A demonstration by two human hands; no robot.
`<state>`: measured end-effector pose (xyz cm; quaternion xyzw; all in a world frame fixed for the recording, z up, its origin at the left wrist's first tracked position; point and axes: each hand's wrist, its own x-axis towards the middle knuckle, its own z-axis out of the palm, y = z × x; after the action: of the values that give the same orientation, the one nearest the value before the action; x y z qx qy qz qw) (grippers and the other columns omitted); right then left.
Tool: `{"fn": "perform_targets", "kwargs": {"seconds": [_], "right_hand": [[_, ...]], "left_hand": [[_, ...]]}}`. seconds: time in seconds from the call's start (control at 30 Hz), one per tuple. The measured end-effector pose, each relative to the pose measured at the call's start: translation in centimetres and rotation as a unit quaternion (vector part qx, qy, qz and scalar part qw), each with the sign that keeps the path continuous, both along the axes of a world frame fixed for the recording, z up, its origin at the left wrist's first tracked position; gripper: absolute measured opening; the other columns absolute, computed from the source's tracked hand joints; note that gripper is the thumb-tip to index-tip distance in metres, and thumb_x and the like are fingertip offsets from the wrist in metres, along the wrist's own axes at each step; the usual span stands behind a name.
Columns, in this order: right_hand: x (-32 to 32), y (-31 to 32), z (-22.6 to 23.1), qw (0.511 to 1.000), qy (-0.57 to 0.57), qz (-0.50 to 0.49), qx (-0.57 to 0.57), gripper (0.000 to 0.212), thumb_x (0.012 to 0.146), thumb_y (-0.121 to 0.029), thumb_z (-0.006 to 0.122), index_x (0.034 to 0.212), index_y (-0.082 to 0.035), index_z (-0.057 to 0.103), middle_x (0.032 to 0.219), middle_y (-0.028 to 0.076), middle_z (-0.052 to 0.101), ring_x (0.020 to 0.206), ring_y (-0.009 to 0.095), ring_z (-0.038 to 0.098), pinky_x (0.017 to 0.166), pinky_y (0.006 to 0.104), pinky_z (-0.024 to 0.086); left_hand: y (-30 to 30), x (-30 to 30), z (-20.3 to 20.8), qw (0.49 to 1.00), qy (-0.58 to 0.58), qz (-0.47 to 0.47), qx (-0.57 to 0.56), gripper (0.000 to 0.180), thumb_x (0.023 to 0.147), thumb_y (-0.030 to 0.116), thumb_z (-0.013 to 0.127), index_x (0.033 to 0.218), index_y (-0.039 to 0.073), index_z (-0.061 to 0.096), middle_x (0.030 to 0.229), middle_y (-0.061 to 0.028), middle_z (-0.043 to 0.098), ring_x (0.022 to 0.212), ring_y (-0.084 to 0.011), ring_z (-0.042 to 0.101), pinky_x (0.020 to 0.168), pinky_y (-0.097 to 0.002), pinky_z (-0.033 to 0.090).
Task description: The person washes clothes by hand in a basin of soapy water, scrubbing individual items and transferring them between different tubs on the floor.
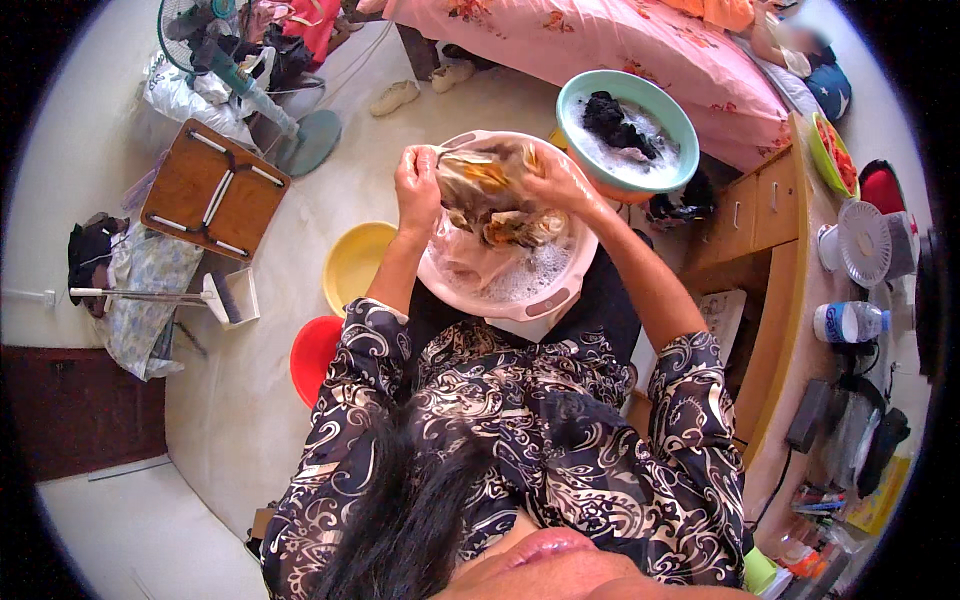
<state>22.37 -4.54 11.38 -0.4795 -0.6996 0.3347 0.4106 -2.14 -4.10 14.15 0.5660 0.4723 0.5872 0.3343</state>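
Both my hands hold up a wet brown patterned cloth [492,190], stretched between them above a pale pink basin [505,311]. My left hand [418,192] is closed on the cloth's left edge. At its right side, my right hand [556,184] grips it with bent fingers. The cloth's lower folds hang bunched down into the basin. Inside that basin are white suds [525,278] and a pale pink cloth [465,255].
Beyond my right hand, a mint-green basin [617,181] holds suds and dark cloth. Yellow [352,262] and red basins [311,358] sit at my left. Farther left are a folded table [190,185], fan and dustpan [238,299]. A desk [785,285] stands right; a person is beyond the bed [590,45].
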Motion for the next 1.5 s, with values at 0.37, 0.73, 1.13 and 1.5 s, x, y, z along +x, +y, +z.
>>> {"fn": "perform_targets", "kwargs": {"seconds": [0.37, 0.73, 1.13, 1.5], "right_hand": [[-6.7, -4.5, -11.2, 0.937, -0.334, -0.098, -0.041, 0.052, 0.094, -0.034, 0.051, 0.145, -0.027, 0.043, 0.156, 0.017, 0.031, 0.14, 0.044, 0.031, 0.111, 0.0633, 0.026], [-7.7, -3.7, -17.8, 0.953, -0.27, -0.137, -0.02, 0.06, 0.092, -0.04, 0.055, 0.147, -0.018, 0.043, 0.156, 0.02, 0.031, 0.146, 0.042, 0.021, 0.119, 0.0559, 0.011], [-1.0, -1.8, -12.0, 0.974, -0.139, -0.082, -0.161, 0.045, 0.082, -0.029, 0.066, 0.117, -0.002, 0.064, 0.106, 0.024, 0.069, 0.106, 0.039, 0.063, 0.095, 0.0427, 0.048], [-1.4, -0.7, 2.5, 0.981, 0.111, -0.036, -0.154, 0.039, 0.088, -0.035, 0.065, 0.105, -0.001, 0.073, 0.092, 0.005, 0.071, 0.086, 0.015, 0.062, 0.081, 0.0309, 0.049]], "left_hand": [[-7.1, 3.2, -10.0, 0.768, 0.615, -0.1, -0.147, 0.074, 0.09, 0.033, 0.059, 0.155, 0.019, 0.026, 0.159, -0.0205, 0.02, 0.145, -0.0443, 0.021, 0.114, -0.0662, 0.014], [-6.7, 1.4, -15.2, 0.76, 0.521, -0.221, -0.319, 0.046, 0.096, 0.031, 0.048, 0.138, 0.012, 0.054, 0.136, -0.0268, 0.053, 0.125, -0.0428, 0.052, 0.106, -0.0527, 0.037], [-1.0, -0.5, -11.4, 0.971, 0.198, -0.074, -0.113, 0.02, 0.096, 0.014, 0.055, 0.109, 0.003, 0.066, 0.086, -0.0049, 0.066, 0.085, -0.0134, 0.059, 0.079, -0.032, 0.048], [-2.8, -1.8, -4.5, 0.92, 0.379, -0.072, -0.069, 0.05, 0.086, 0.019, 0.064, 0.13, -0.001, 0.05, 0.124, -0.022, 0.054, 0.122, -0.0332, 0.052, 0.101, -0.04, 0.044]]}}
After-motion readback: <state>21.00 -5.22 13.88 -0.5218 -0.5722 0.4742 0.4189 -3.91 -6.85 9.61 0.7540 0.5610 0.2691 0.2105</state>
